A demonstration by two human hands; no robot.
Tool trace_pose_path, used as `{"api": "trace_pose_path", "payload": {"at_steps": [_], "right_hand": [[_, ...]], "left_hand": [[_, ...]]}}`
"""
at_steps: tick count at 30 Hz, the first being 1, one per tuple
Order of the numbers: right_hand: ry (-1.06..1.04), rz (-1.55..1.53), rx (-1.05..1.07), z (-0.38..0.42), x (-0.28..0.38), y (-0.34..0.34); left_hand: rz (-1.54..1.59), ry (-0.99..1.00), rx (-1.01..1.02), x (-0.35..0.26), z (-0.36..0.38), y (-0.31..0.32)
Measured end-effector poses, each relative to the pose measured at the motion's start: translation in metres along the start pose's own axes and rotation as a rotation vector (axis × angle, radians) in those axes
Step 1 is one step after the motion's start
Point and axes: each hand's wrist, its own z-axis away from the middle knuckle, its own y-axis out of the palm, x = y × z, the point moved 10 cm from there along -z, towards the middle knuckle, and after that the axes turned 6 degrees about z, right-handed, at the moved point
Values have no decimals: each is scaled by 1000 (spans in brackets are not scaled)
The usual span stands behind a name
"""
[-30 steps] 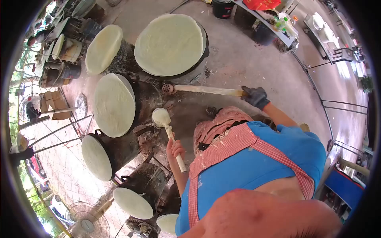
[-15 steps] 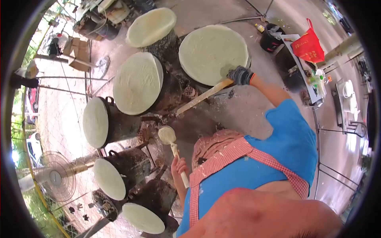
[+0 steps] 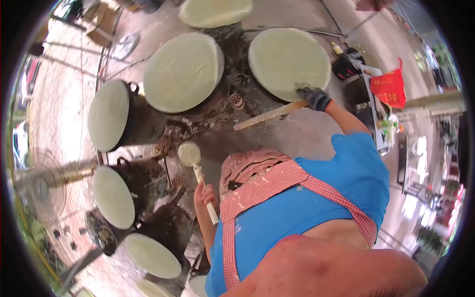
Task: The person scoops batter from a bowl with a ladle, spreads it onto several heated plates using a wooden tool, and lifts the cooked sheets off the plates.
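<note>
Fingers of the left hand [image 3: 205, 194] curl closed round a ladle [image 3: 189, 154]; gloved fingers of the right hand [image 3: 314, 98] grip a stick [image 3: 267, 117] by a large pale disc's [image 3: 289, 62] near edge, with a red bag [image 3: 389, 89] farther right.

Open-sided work space with a grey floor [image 3: 287, 12], bright with daylight.
Over on the left, glare washes across pale ground [image 3: 64, 119] behind thin metal bars, with greenery [image 3: 29, 247] low down near a round wire-caged fan [image 3: 41, 189]; a cardboard box [image 3: 100, 22] sits farther up, near a crumpled clear plastic bag [image 3: 125, 46]. Across from me, a red bag [image 3: 389, 89] with gold markings stands out at a narrow table [image 3: 378, 123], a black bucket [image 3: 346, 65] near its end.
</note>
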Motion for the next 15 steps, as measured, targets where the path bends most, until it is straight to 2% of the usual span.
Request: {"api": "trace_pose_path", "payload": {"at_steps": [4, 7, 9, 12, 13, 14, 15], "right_hand": [[-7, 50, 207, -5, -15, 12], [20, 156, 191, -15, -33, 2], [12, 283, 45, -26, -53, -27], [163, 136, -92, -63, -101, -117], [249, 134, 8, -80, -132, -126], [270, 188, 96, -100, -135, -168], [169, 219, -114, -117, -162, -175]], "left_hand": [[-34, -40, 29, -17, -2, -1], [-10, -78, 80, -15, -2, 5], [-17, -30, -6, -18, 0, 3], [7, -69, -85, -17, -1, 2], [39, -99, -106, -16, -3, -2], [64, -140, -103, -9, -3, 2], [45, -157, -107, -6, -4, 3]]}}
